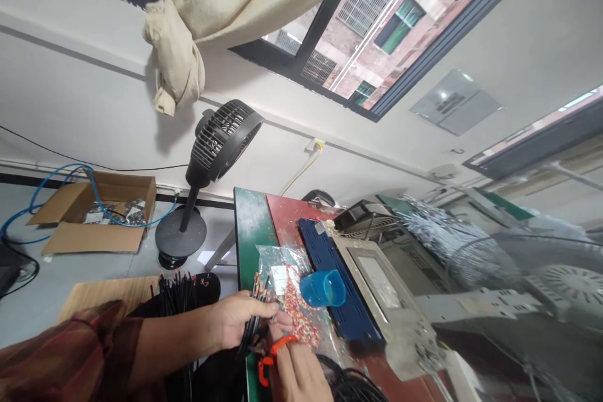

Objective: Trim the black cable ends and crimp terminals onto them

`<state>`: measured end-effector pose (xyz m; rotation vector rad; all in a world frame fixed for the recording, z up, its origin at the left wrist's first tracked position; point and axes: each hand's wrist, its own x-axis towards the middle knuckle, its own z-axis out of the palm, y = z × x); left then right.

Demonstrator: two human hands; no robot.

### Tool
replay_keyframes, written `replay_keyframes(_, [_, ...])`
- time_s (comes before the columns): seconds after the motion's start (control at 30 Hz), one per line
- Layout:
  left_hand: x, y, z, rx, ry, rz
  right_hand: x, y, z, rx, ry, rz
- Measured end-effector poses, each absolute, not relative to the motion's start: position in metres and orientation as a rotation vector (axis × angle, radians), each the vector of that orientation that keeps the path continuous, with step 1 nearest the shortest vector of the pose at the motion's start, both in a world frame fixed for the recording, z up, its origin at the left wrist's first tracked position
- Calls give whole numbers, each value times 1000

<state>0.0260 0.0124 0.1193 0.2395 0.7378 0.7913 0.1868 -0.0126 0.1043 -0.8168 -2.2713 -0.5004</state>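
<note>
My left hand (235,320) is wrapped round a bundle of black cables (252,330) whose ends show reddish and copper-coloured tips. Close against it on the right, my right hand (299,367) grips an orange-handled tool (266,369) beside the cables; the tool's working end is hard to make out. Just beyond both hands, a clear plastic bag (271,256) lies on the table with many small red and white pieces (301,320) on it. A blue cup (323,289) lies tipped next to these pieces. More black cables (176,295) rest near my left forearm.
The green and red table (252,220) carries a dark blue panel (330,270), a beige machine (377,276) and coiled black cable (351,383). A fan (219,144) and an open cardboard box (103,210) stand on the floor at the left.
</note>
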Motion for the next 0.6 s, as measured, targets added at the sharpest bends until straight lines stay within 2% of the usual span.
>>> replay_keyframes(0.2, [29,11,125,223,711,799,187,-20,105,-860,-2234,-662])
replay_keyframes(0.37, [27,12,122,366,784,827,208,-6,144,-1469,-1745,-280])
replay_keyframes(0.47, [30,13,118,432,699,870,223,13,170,-1719,-1485,-216])
replay_keyframes(0.6, [37,15,116,419,534,871,227,36,178,-2018,-1238,-18])
